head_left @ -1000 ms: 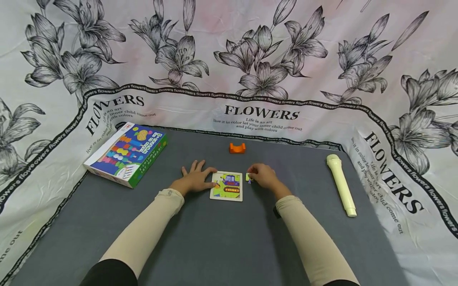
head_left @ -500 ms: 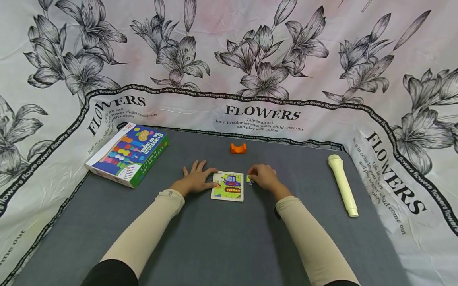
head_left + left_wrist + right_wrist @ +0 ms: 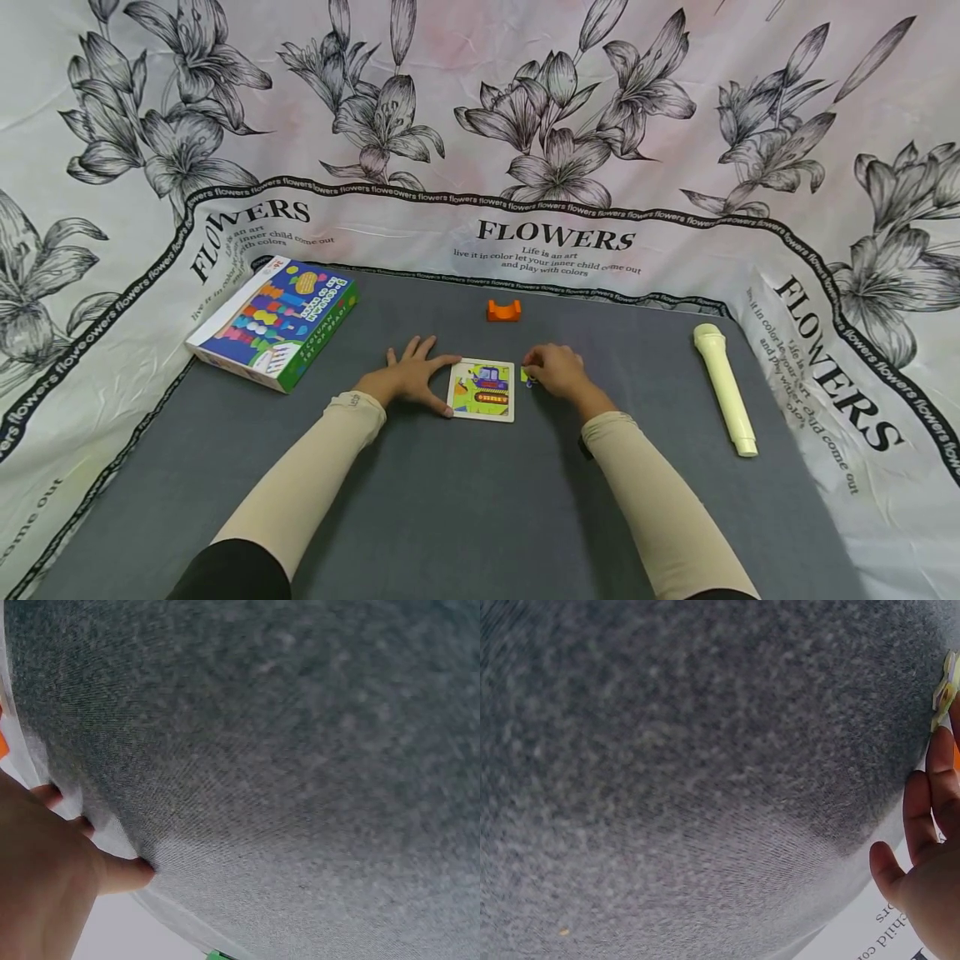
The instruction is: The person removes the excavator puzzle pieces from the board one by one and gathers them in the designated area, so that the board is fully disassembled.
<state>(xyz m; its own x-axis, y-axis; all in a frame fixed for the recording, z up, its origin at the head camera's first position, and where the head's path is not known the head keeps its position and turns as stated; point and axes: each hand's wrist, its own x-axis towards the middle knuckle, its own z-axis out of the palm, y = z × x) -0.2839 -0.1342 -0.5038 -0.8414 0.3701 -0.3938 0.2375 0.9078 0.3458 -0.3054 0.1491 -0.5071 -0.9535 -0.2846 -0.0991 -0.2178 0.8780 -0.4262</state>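
Observation:
A small square jigsaw puzzle in a pale tray (image 3: 483, 418) lies on the grey tabletop in the head view, its picture a purple vehicle on orange tracks against green. My left hand (image 3: 405, 381) is at the tray's left side, fingers spread, index finger by the upper corner and thumb by the lower. To the right of the tray, my right hand (image 3: 557, 369) pinches a small green-yellow puzzle piece (image 3: 525, 377), partly covered by the fingers. The right wrist view catches that puzzle piece (image 3: 943, 697) edge-on at the fingertips. Only the left hand (image 3: 45, 877) and table show in the left wrist view.
Behind the puzzle sits an orange notched block (image 3: 503, 311). A blue and green game box (image 3: 277, 321) lies at the left back. On the right rests a pale yellow stick (image 3: 725, 390) with a wider rounded end. Flower-printed cloth (image 3: 555, 200) borders the table.
My left thumb has slid from the puzzle's picture toward me, to the tray's lower left corner. The right hand keeps its pinch on the puzzle piece, and the head view has shifted slightly.

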